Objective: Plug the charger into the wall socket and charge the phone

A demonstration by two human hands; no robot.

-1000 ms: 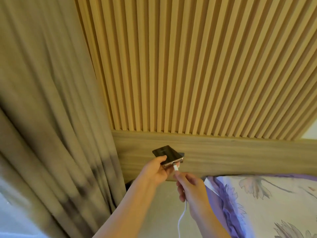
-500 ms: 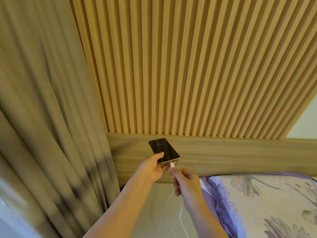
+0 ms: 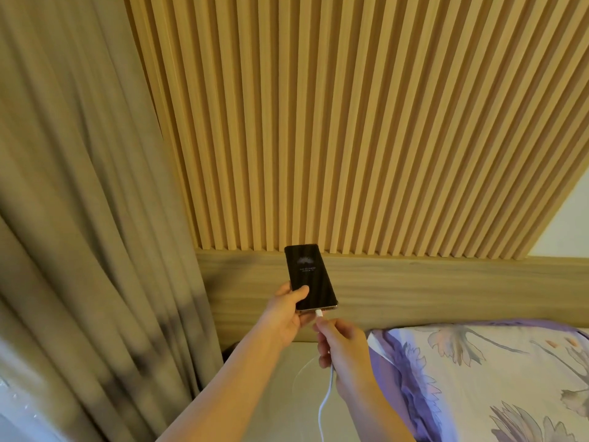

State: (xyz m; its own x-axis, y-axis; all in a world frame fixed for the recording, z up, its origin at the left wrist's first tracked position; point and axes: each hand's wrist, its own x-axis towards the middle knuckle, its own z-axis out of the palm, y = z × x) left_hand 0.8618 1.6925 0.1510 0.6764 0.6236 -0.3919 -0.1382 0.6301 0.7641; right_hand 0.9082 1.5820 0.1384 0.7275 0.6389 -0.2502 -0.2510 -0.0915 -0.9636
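Observation:
My left hand holds a black phone by its lower edge, thumb on the glass. The phone is tilted up so I see its screen, which shows a faint pale graphic. A white cable plug sits in the port at the phone's bottom edge. My right hand pinches the white cable just below that plug; the cable hangs down between my forearms. No wall socket or charger block is visible.
A wooden headboard band runs behind the phone, with a slatted wood panel above it. A heavy beige curtain hangs at the left. A floral purple pillow lies at the lower right on a pale sheet.
The phone has tipped up from nearly flat until its screen faces me, and the screen now shows a faint graphic. The plug now sits in the phone's port.

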